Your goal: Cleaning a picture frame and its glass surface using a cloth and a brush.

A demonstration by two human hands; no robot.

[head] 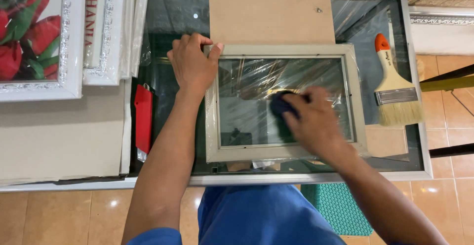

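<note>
Head view: paintbrush (396, 89) (bristles down) lies right of frame (285, 104).

At centre, the picture frame (285, 152) is pale grey-beige, and the cloth (282, 105) on its glass is dark navy. At right, the paintbrush (395, 84) has a cream handle, orange tip and blond bristles. At left lies a red utility knife (143, 119). Upper left, the white ornate frame (69, 42) shows red flowers with green leaves.
</note>
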